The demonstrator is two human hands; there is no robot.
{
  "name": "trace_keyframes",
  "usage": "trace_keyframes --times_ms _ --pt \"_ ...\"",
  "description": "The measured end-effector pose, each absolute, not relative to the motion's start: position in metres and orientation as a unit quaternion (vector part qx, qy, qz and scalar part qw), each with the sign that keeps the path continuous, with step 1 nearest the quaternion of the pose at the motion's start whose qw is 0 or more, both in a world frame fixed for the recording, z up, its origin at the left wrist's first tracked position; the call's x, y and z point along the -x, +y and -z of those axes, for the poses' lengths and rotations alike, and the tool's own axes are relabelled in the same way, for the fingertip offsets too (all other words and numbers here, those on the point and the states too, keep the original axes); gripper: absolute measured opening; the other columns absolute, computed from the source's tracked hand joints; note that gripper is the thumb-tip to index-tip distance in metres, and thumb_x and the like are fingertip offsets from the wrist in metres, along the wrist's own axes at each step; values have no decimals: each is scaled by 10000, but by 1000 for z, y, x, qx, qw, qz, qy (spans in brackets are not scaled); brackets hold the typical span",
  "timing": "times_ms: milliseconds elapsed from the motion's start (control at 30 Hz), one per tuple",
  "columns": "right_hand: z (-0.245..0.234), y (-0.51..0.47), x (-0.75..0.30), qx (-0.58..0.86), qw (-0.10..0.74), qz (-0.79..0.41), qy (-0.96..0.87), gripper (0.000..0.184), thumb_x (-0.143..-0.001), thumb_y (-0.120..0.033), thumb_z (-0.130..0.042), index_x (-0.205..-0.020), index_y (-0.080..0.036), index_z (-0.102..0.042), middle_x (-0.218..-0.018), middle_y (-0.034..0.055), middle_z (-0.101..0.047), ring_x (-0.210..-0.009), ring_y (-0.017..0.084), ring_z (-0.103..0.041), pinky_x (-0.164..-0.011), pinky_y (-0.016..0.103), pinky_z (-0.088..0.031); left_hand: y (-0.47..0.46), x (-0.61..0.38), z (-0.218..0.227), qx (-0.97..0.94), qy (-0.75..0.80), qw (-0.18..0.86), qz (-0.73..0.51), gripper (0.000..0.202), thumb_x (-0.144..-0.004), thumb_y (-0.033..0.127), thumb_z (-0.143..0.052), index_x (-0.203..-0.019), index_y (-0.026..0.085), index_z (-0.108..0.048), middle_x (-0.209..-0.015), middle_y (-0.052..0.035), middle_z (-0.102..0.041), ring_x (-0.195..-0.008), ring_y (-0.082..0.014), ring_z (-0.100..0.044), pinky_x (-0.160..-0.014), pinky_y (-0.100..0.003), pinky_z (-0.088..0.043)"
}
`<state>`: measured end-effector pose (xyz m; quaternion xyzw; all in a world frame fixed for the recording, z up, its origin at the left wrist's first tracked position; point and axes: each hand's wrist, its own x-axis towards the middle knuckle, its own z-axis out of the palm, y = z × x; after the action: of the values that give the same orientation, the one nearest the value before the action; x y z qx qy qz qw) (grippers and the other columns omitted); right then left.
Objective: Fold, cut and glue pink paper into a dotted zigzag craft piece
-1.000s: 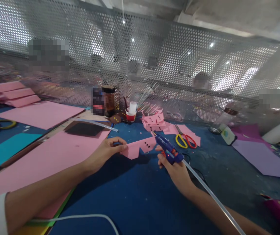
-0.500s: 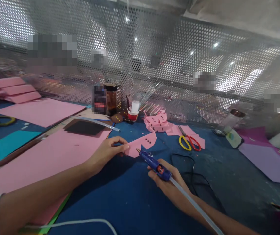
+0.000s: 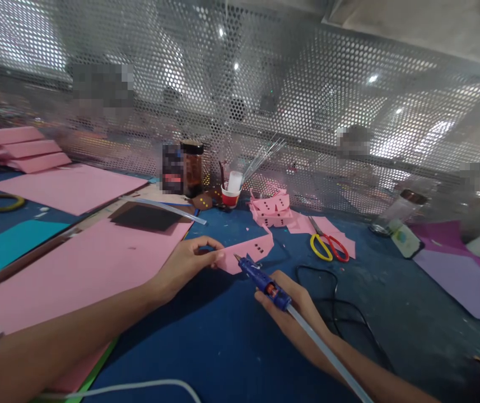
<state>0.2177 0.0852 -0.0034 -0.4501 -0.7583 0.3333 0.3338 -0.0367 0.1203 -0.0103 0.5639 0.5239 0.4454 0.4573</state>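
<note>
Left hand: closed in a pinch on the left end of a pink paper cutout, which is held just above the blue table; small black dots are seen on its face.
Right hand: wrapped around a blue glue gun; its nozzle is set at the cutout's lower edge, and contact cannot be confirmed. A clear glue stick projects from the rear.
Black cord: looped beside the right hand.
Scissors: laid on pink scraps further back.
Stack of pink cutouts, red cup: placed near the perforated screen.
</note>
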Motion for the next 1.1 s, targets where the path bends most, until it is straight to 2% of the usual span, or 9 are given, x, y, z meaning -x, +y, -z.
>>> trace_keyframes --times_ms 267,567,733,1100 --pt "8 88 -217 455 328 -321 -763 191 -909 -322 -607 -792 -193 -529 -706 -23 -485 -587 110 -437 -498 216 -353 119 36 8 -575 513 454 -448 218 -820 389 -701 -890 182 -699 -838 -20 -693 -730 -161 -587 -721 -295 -440" --pt "13 90 -217 457 317 -280 -782 258 -930 -428 -578 -811 -200 -554 -694 -26 -490 -590 115 -464 -510 199 -365 119 36 10 -577 504 460 -448 239 -824 409 -712 -895 181 -698 -911 -28 -693 -730 -152 -586 -705 -291 -445" --pt "15 91 -218 454 313 -268 -790 254 -932 -428 -570 -821 -200 -566 -725 -15 -531 -607 121 -491 -542 205 -390 119 36 11 -575 506 462 -446 225 -828 401 -709 -893 186 -698 -927 -26 -689 -728 -147 -583 -708 -289 -446" --pt "16 91 -218 470 306 -260 -786 209 -923 -381 -583 -809 -206 -563 -697 -22 -526 -583 122 -478 -519 209 -367 119 35 11 -581 501 459 -448 239 -817 410 -706 -893 183 -698 -940 -34 -691 -722 -153 -595 -701 -287 -463"
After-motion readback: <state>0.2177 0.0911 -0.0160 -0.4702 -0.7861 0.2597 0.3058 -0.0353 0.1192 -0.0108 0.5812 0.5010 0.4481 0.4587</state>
